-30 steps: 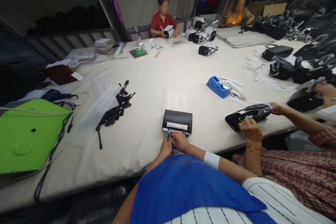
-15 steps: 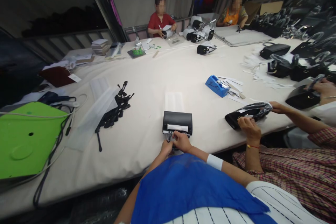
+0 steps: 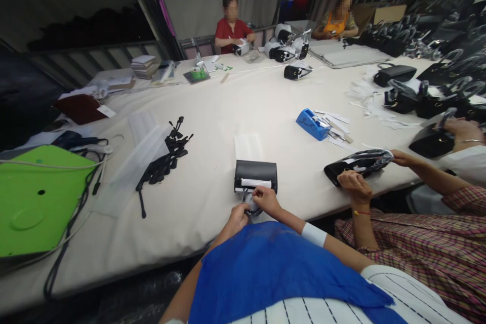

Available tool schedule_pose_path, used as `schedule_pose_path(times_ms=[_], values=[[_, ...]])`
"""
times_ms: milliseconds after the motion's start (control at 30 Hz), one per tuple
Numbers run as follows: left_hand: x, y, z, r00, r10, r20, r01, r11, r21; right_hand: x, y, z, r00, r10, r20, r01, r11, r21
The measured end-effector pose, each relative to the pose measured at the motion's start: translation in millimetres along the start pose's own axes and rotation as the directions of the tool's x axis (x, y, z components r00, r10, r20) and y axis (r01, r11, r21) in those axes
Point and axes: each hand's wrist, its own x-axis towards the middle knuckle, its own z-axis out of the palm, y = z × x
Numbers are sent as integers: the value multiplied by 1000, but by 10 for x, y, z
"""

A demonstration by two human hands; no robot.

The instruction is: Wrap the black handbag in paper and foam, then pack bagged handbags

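Observation:
A small black handbag [image 3: 255, 172] with a white paper strip across its front stands on the white table [image 3: 235, 106] near the front edge. My left hand [image 3: 238, 216] and my right hand [image 3: 266, 199] meet just below the bag, both closed round the bag's dark strap [image 3: 250, 204], which loops between them. A white band circles my right wrist. A blue cloth [image 3: 273, 268] lies over my lap beneath both forearms.
A person in a checked shirt at my right handles a black bag in clear wrap [image 3: 359, 162]. A blue tape dispenser [image 3: 313, 125], a pile of black straps [image 3: 165, 162], a green board [image 3: 36, 197] with cables and several more bags lie around. Two people sit at the far side.
My hands have drawn back slightly from the bag toward me, pulling the strap loop out between them. The neighbour's near hand has shifted a little on the wrapped bag.

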Motion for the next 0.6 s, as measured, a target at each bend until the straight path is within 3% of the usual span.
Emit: schedule_pose_path(times_ms=[100,267,433,600], values=[[-21,20,-5,999,-21,41,24,997,-79,-54,2,-97,996,-32,87,35,999,-31],[-25,53,27,995,-50,88,65,983,-173,-176,-69,-203,974,-93,208,161,927,-339],[13,21,22,991,-81,109,100,978,-181,-171,-158,-131,986,24,166,65,857,-511],[42,-5,-32,990,-94,107,107,987,-121,-145,-153,12,988,40,148,41,863,-503]])
